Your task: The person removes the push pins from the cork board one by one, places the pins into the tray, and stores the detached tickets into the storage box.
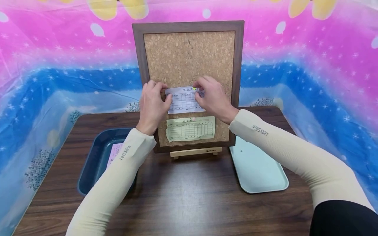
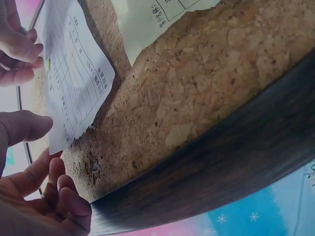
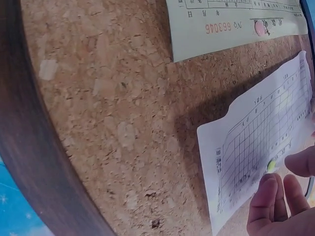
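A framed corkboard (image 1: 189,59) stands upright on a small wooden easel (image 1: 196,152). Against its middle lies a white printed slip (image 1: 184,101), its lower edge lifting off the cork in the right wrist view. My left hand (image 1: 153,105) pinches the slip's left top corner, the thumb (image 2: 29,125) in front. At the slip's top edge is a yellow-green pushpin (image 3: 271,165). My right hand (image 1: 214,96) has its curled thumb and fingertips right at this pin. Below hangs a pale green slip (image 1: 190,129), fixed by a pink pushpin (image 3: 260,28).
A dark blue tray (image 1: 85,170) holding a pink slip (image 1: 114,152) sits on the wooden table (image 1: 189,203) at the left, partly behind the left sleeve. At the right lies a pale mint tray (image 1: 260,173) with a small dark mark. Patterned cloth surrounds the table.
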A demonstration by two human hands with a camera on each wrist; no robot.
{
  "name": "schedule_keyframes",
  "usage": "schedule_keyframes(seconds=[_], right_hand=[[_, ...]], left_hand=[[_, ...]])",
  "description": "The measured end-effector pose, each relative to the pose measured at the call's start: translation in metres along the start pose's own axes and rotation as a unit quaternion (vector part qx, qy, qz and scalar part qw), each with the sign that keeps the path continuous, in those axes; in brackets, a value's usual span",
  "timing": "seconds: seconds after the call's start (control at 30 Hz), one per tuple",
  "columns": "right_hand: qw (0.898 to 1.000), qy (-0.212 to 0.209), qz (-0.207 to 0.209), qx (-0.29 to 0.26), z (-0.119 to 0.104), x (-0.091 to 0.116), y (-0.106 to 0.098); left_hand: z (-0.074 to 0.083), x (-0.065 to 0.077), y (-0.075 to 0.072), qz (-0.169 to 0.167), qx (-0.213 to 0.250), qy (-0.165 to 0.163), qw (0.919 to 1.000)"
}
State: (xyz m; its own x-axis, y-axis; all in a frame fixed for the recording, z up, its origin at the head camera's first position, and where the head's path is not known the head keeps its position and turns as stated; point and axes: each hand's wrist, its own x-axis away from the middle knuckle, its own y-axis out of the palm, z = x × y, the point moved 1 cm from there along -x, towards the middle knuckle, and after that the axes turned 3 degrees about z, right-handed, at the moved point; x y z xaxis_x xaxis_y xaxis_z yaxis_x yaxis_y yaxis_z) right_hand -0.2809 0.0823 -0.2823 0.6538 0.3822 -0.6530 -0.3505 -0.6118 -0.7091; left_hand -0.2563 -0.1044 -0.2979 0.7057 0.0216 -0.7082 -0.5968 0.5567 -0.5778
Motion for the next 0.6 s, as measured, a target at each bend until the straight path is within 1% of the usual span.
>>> schedule_keyframes(seconds=[0.13, 0.27, 0.5, 0.6], right_hand=[[1.0, 0.02, -0.007, 0.016, -0.0014, -0.0029, 0.0032], [0.999, 0.033, -0.012, 0.028, -0.0024, -0.0044, 0.0056], [0.999, 0.034, -0.008, 0.038, -0.0048, -0.0082, 0.0086], [0.998, 0.038, -0.006, 0.045, -0.0062, -0.0098, 0.0103]], left_hand=[[0.0002, 0.0006, 0.0031, 0.003, 0.0, -0.008, 1.0], [-0.0005, 0.0014, 0.0054, 0.002, 0.008, -0.008, 0.9999], [-0.0025, -0.0003, 0.0064, 0.014, 0.024, 0.01, 0.9996], [-0.0025, -0.0011, 0.0057, 0.014, 0.03, 0.015, 0.9993]])
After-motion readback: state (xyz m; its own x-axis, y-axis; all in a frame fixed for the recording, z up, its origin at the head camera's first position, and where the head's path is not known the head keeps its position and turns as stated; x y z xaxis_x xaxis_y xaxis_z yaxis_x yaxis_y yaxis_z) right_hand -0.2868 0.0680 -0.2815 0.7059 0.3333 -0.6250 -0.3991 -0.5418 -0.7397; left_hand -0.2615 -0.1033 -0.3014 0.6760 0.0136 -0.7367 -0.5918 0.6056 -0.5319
